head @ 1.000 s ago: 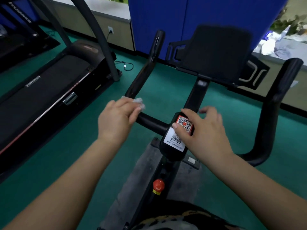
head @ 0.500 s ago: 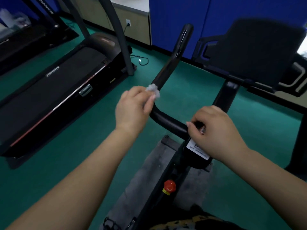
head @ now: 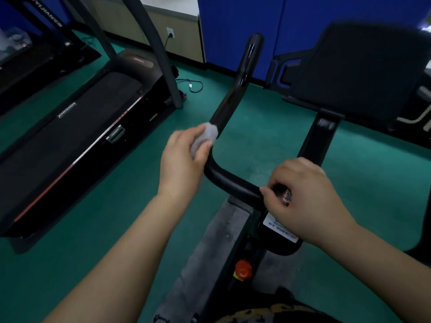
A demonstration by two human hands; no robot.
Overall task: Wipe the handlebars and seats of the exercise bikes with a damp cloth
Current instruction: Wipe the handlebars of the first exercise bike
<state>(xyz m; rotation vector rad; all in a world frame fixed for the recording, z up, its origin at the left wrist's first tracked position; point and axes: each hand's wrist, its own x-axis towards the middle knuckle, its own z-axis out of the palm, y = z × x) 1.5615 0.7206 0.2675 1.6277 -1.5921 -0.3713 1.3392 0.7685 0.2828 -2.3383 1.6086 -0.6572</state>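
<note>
Left hand (head: 184, 159) clamps one grey cloth (head: 205, 138) against the left handlebar (head: 235, 99) of the single exercise bike, just above its bend. Right hand (head: 303, 197) curls around the centre bar beside a label (head: 279, 227). Two treadmills (head: 77, 134) stand left on green floor (head: 268, 127), blue panels (head: 291, 24) behind.

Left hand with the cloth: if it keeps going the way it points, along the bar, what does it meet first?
Probably nothing but more handlebar. The left hand holds the cloth against its upright section, which runs bare to its rounded tip. Past the tip is the blue wall panel, though depth is unclear.
</note>
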